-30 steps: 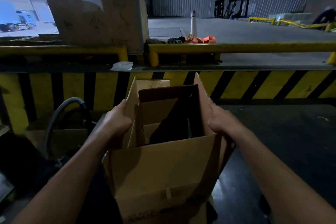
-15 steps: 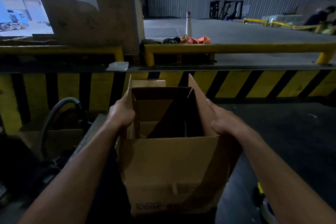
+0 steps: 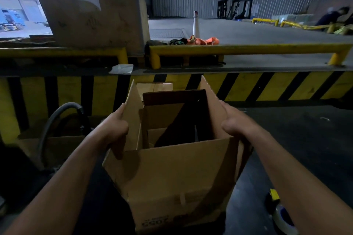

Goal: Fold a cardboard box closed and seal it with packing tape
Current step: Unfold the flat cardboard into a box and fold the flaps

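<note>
A brown cardboard box (image 3: 177,173) stands in front of me with its top open and all flaps up. My left hand (image 3: 116,129) grips the upright left flap, thumb on its near edge. My right hand (image 3: 232,120) presses flat against the outside of the upright right flap. The far flap leans inward, and the inside of the box is dark. A roll of clear packing tape (image 3: 284,219) on a yellow-and-black dispenser lies on the floor at the lower right, beside my right forearm.
A yellow-and-black striped dock edge (image 3: 267,86) runs across behind the box, with yellow guard rails (image 3: 248,48) above it. A black hose (image 3: 57,118) arches over another cardboard box (image 3: 63,147) at the left. A big worn carton (image 3: 91,17) stands on the platform.
The box has tilted slightly and come closer to me. Both hands have slid along the side flaps, and the tape roll has come into view at the lower right.
</note>
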`<control>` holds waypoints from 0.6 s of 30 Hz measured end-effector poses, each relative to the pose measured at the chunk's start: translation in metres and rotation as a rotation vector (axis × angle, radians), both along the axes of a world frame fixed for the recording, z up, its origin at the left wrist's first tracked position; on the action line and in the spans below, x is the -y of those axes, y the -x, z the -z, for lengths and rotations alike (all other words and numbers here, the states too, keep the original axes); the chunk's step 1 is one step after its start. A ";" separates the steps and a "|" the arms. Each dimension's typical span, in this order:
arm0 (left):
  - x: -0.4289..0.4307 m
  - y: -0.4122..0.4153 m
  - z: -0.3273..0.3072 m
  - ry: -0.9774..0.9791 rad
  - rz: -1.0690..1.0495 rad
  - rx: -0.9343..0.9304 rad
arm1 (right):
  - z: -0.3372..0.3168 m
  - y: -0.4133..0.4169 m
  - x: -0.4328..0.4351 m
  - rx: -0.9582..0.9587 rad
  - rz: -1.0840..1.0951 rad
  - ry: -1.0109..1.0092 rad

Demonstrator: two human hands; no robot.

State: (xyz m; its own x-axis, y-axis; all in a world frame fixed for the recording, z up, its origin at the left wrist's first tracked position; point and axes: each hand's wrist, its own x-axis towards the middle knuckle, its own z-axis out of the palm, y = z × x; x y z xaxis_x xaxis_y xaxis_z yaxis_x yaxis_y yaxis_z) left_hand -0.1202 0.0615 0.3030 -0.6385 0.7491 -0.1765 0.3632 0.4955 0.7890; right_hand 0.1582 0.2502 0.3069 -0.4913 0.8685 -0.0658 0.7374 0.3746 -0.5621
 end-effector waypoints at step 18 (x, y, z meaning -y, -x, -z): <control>0.002 -0.001 0.002 -0.073 0.083 0.048 | 0.126 0.010 0.095 0.358 -0.339 -0.208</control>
State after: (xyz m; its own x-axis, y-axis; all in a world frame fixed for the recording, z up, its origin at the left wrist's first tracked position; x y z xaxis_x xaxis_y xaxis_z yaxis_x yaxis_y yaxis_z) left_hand -0.1189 0.0595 0.3008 -0.5656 0.8111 -0.1487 0.3617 0.4061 0.8392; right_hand 0.1478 0.1548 0.1813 -0.7252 0.6772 -0.1240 0.6874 0.7021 -0.1859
